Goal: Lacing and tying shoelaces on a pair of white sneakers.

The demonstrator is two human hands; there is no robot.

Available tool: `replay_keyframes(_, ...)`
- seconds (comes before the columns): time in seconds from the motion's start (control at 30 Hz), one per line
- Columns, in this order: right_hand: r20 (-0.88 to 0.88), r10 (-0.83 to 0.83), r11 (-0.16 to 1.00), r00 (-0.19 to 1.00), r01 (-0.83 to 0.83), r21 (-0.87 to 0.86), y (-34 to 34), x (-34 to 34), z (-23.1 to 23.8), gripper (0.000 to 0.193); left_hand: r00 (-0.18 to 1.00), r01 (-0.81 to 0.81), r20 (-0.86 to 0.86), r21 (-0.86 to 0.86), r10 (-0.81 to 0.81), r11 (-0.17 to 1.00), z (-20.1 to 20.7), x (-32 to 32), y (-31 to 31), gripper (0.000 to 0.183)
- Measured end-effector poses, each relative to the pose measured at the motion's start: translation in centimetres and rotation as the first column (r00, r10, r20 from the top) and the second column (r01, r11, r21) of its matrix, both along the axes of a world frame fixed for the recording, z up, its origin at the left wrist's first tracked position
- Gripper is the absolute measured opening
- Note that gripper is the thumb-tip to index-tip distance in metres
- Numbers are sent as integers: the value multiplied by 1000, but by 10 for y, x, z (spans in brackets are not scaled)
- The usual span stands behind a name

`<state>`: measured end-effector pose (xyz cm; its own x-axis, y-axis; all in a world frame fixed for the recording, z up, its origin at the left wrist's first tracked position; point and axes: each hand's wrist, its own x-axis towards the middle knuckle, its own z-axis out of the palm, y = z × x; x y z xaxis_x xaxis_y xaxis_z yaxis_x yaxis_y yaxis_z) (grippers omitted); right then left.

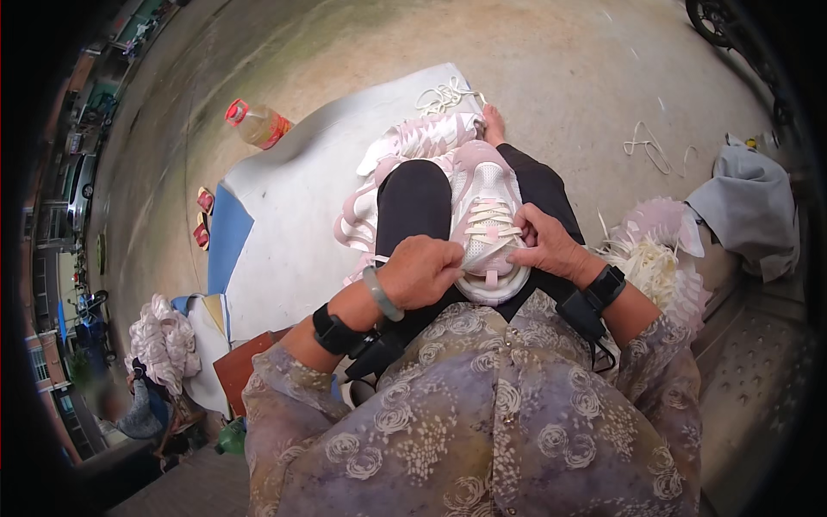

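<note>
A pink and white sneaker [486, 194] lies between my thighs, its toe pointing away from me and its opening toward me. Cream shoelace [489, 212] crosses its tongue in several rows. My left hand [424, 269] is closed at the shoe's left edge, near the top eyelets, with the lace in its pinched fingers. On the opposite edge my right hand [556, 246] pinches the lace between thumb and fingers beside the eyelets. The fingertips partly hide the lace ends.
More pink and white shoes [418, 138] are heaped beyond my left knee on a pale sheet [301, 207]. Loose laces [448, 95] lie at its far end. A red-capped bottle [258, 125] stands left. At right are a cream lace bundle [650, 271] and grey cloth [749, 202]. Another person [142, 414] sits lower left.
</note>
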<state>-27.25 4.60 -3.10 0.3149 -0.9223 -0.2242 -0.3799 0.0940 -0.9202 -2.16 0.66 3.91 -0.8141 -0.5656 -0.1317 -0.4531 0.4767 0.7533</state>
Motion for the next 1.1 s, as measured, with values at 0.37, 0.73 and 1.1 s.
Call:
replay_keyframes(0.37,28,-37,999,999,37,5,3,0,9,43,986,-154,72,43,151,987,-5,27,-10,15)
replay_keyframes(0.73,-144,-149,974,978,120,-193,23,-20,47,12,926,-363,26,334,377,870,-35,49,-18,6)
replay_keyframes(1.1,-367,-93,962,926,-12,-273,32,-22,53,16,961,-276,0,-20,276,961,-27,51,-7,17)
